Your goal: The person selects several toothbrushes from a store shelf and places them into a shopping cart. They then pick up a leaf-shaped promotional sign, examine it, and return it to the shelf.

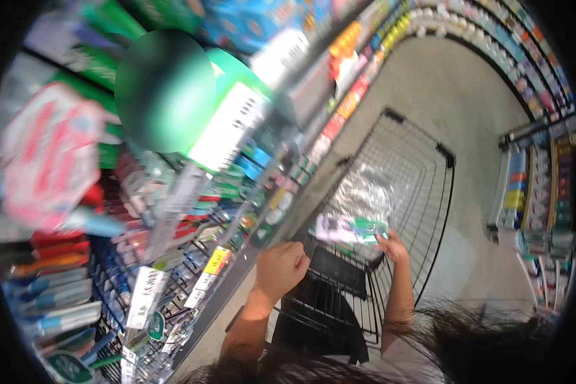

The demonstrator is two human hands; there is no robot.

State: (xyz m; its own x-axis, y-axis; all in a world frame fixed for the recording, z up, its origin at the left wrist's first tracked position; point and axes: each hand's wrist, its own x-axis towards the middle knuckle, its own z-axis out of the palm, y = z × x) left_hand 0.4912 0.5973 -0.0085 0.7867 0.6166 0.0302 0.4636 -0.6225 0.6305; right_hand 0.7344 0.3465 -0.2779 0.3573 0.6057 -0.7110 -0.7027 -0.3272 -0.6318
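My right hand (pixel 394 247) is over the shopping cart (pixel 422 163), its fingers closed on the end of a flat white-and-green package (pixel 349 229). The print on that package is too blurred to read. Beneath and beyond it in the cart lies a shiny clear plastic-wrapped bundle (pixel 365 192); its contents cannot be made out. Between the shelf edge and the cart, my left hand (pixel 281 271) is curled into a fist, with nothing visible in it.
Store shelves with hanging packs (pixel 61 307) and price labels (pixel 227 125) run close along my left. A pink-striped package (pixel 54 153) appears blurred at far left. Concrete floor (pixel 435 77) lies beyond the cart; another shelf (pixel 531 192) stands at right.
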